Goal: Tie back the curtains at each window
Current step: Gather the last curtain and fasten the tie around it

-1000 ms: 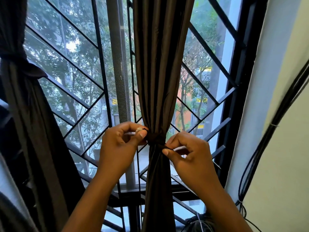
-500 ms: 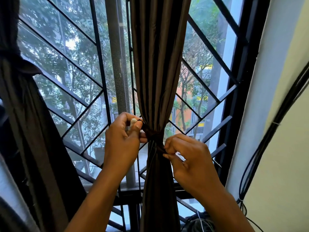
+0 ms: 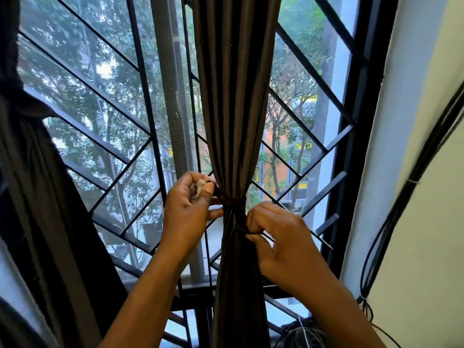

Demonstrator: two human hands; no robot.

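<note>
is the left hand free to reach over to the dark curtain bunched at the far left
Probably not yet. The left hand pinches a pale end of the dark tie band around the brown centre curtain; nothing blocks the way to the dark left curtain.

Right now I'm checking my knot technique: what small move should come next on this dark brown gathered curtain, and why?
Probably draw both ends apart to snug the knot. The left hand pinches a pale-tipped end of the dark tie band, the right hand pinches the other, and the band already cinches the dark brown curtain.
</note>
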